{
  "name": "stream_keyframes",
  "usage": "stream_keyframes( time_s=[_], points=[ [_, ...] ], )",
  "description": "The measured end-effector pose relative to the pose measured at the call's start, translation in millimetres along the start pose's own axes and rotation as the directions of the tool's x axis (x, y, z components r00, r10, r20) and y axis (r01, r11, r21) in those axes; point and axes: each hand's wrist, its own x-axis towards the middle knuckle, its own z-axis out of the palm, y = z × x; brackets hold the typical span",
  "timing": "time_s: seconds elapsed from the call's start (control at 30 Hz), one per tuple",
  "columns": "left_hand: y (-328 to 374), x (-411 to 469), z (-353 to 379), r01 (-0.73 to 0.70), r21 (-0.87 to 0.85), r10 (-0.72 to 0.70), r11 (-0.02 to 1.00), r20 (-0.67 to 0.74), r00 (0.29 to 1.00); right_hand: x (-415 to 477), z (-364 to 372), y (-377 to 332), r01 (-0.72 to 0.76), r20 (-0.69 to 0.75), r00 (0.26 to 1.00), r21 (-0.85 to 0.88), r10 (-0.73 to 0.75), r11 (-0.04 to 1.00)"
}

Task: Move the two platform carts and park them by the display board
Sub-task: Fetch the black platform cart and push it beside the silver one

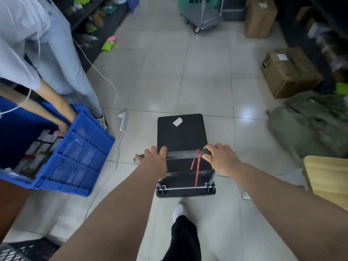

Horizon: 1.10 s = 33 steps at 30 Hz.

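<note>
Both forearms stretched out from the bottom edge, hands clamped on the cart handle (180,154). Left hand (153,162) wrapped over the left end of that handle, fingers curled round it. Right hand (219,157) closed over the right end, same sort of grip. Red cord (196,166) tied round the bar just left of the right hand, loose ends dangling down toward the cart's near edge.

Platform cart (181,137) itself sitting on the pale tiled floor (207,85) dead centre, black deck bare apart from a small white sticker (177,121) near its far end. White shoe (180,211) and a black trouser leg right behind the cart.

Left of the cart: blue plastic crate (75,157) packed with small boxes, another person in light blue clothes (47,44) standing over it with an arm down inside. White power strip (123,122) lying on the floor between crate and cart, cable trailing off.

Right of the cart: olive sack (305,127) slumped on the floor, brown cardboard box (288,72) beyond it, corner of a wooden worktop (327,178) nearer the camera.

Far beyond the cart, a wheeled metal trolley (202,17) with a green bag on it, and a taller cardboard box (259,17) just right of that. Can't spot a second cart or the display board.
</note>
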Motion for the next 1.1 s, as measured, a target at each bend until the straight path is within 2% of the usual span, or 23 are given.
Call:
stream_keyframes(
  time_s=[0.17, 0.27, 0.5, 0.73, 1.1],
  points=[
    [-4.7, 82.1, -43.3, -0.068, 0.05, 0.068, 0.996, 0.005, 0.998, 73.8, -32.3, -0.9, -0.084, 0.017, 0.996, 0.002, 0.084, 0.996],
    [-3.6, 126.1, -70.4, -0.108, 0.049, 0.106, 0.993, 0.039, 0.994, 112.2, -52.1, 6.1, -0.114, 0.034, 0.993, 0.065, 0.112, 0.991],
    [11.8, 224.4, -123.6, -0.182, -0.047, 0.182, 0.982, -0.005, 0.983, 208.7, -96.1, 39.8, -0.101, -0.048, 0.994, 0.021, 0.102, 0.995],
    [32.1, 335.1, -178.9, -0.137, -0.178, 0.132, 0.975, -0.038, 0.991, 326.5, -146.6, 80.0, -0.027, -0.063, 0.998, -0.01, 0.026, 1.0],
    [79.8, 482.1, -262.3, -0.074, -0.214, 0.068, 0.974, -0.037, 0.997, 485.6, -230.6, 141.6, -0.003, -0.037, 0.999, -0.018, 0.002, 1.0]
  ],
)
